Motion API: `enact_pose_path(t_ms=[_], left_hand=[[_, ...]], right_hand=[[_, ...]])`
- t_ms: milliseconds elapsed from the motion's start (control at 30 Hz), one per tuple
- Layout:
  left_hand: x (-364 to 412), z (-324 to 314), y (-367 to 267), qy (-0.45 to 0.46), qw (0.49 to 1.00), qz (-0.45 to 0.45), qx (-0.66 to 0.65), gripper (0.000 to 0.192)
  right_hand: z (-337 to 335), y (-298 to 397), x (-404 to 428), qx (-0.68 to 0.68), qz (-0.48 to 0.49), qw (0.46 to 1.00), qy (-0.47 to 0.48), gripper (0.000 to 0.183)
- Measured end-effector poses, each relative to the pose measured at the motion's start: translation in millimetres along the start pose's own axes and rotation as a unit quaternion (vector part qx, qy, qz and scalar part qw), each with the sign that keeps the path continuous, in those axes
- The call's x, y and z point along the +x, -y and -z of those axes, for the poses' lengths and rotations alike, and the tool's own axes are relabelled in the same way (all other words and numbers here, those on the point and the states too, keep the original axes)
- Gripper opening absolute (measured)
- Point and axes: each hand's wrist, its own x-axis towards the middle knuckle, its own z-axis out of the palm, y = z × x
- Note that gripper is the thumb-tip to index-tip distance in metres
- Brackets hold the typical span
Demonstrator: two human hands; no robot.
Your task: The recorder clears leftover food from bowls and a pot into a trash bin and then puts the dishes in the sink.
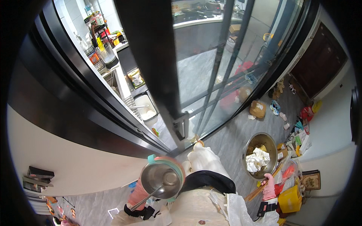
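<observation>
My left hand point(137, 194), in a pink glove, carries a steel-lined bowl point(151, 173) with teal and pink outer edges, apparently nested in others. A metal spoon point(147, 199) leans inside it, its handle over the rim towards my wrist. At the right, my pink-gloved right hand point(268, 185) grips the rim of a large stainless steel basin point(275, 151). Crumpled white paper point(257, 160) and some brownish scraps lie in the basin. Several wooden chopsticks point(254, 193) stick out beneath that same hand.
Ahead stands a black-framed glass sliding door point(198, 70), its left side open onto a kitchen counter point(121, 82). A cardboard box point(257, 109) and shoes point(275, 107) lie on the grey floor. Bags and a yellow container point(290, 199) crowd the right wall.
</observation>
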Motion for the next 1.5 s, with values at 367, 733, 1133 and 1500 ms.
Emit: enact_pose_path(t_ms=[367, 733, 1133, 1500], left_hand=[[16, -21, 4, 0.008, 0.999, 0.038, 0.031, 0.057], [-34, -16, 24, -0.151, 0.984, -0.067, -0.071, 0.055], [-8, -48, 53, -0.229, 0.946, -0.185, -0.134, 0.052], [65, -58, 41, -0.223, 0.935, -0.186, -0.203, 0.051]], right_hand=[[-8, 33, -4, -0.094, 0.007, 0.993, 0.074, 0.012], [-127, 59, 19, -0.328, -0.066, 0.898, 0.284, 0.012], [-301, 10, 71, -0.379, -0.042, 0.801, 0.461, 0.014], [-447, 10, 96, -0.248, -0.026, 0.879, 0.406, 0.012]])
